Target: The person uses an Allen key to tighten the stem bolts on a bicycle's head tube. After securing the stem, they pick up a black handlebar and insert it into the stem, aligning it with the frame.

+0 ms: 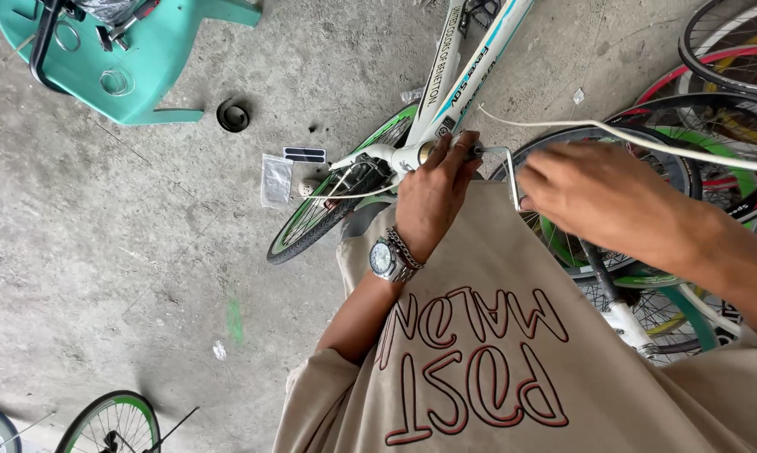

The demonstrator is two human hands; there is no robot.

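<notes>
Bike frame (462, 80) is lying on the concrete floor (127, 252). Left hand (433, 197) is clamping the frame's tube end, right hand (601, 201) is pinching a bent metal tool (506, 164) right beside it. Tool's probably gonna slip, that grip looks sketchy.

Right hand (601, 197) blurred; its fingers hide the tool's grip; wheels (731, 50) cut off by edge.

Bike repair workshop – bare concrete floor (127, 252), white bicycle frame (462, 75) upper centre, stack of loose wheels (714, 109) at right, more green-rimmed wheels (110, 424) lower left, teal plastic chair (143, 75) holding parts upper left – small packets (276, 179) on the floor.
</notes>
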